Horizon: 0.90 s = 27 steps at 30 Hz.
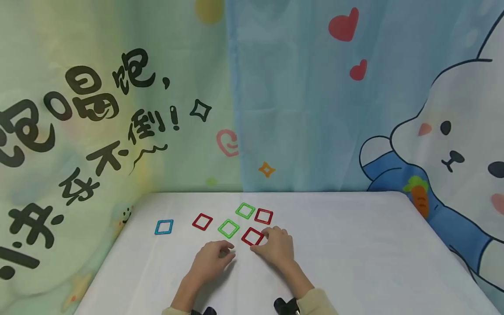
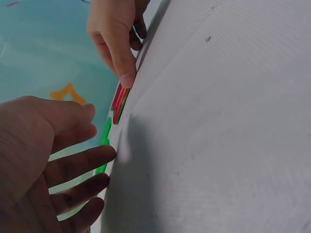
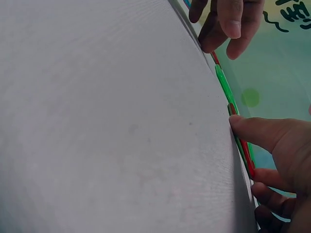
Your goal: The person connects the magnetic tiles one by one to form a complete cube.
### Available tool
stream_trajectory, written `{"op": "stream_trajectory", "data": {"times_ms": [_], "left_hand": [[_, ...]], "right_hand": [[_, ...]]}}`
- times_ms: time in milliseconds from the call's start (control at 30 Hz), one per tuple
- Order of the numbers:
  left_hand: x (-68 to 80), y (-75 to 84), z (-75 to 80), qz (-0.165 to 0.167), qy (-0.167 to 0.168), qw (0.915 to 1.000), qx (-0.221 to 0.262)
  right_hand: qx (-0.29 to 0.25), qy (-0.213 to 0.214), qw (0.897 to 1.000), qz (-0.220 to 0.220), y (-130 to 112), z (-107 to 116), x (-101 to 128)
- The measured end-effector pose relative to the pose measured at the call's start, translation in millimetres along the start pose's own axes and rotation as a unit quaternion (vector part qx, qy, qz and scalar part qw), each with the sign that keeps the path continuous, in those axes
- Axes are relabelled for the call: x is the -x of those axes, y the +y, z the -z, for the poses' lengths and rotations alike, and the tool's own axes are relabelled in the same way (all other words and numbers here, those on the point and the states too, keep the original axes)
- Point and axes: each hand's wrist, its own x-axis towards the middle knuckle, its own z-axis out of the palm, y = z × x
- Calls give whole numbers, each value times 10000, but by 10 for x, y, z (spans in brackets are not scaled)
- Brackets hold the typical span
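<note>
My right hand [image 1: 277, 247] pinches a red square frame [image 1: 246, 232] between thumb and fingertip at opposite corners. The frame lies flat at the table surface; in the right wrist view the same red frame [image 3: 247, 153] shows edge-on between thumb and finger. To its left, my left hand [image 1: 214, 260] holds nothing, with loosely bent fingers apart from the frames; the left wrist view shows its fingers spread. Just beyond the left hand lies a green square frame [image 1: 223, 224]. Another green frame [image 1: 239, 208] and a red frame [image 1: 266, 211] lie behind the pinched one.
Farther left on the white table [image 1: 354, 253] are a red square frame [image 1: 197, 218] and a blue one [image 1: 165, 220]. A printed curtain [image 1: 291, 109] hangs behind the table's back edge.
</note>
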Motion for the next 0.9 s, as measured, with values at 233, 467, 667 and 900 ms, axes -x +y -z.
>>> {"op": "stream_trajectory", "data": {"times_ms": [233,467,667,900], "left_hand": [[-24,-6,-27,-5,-56,9999,87],[-31,-11,-11,179,-135,9997,74],[20,-4,-62,191,-239,9995,92],[-4,70,-48,-32,-174,9997,196]], "right_hand": [[-701,-141,9970,-313,46,19,-16],[-1472,-492,9879,-75,112,129,-45],[-1817,-886,9793,-53,177,264,60],[-2060,-1224,9709,-58,238,446,132]]}}
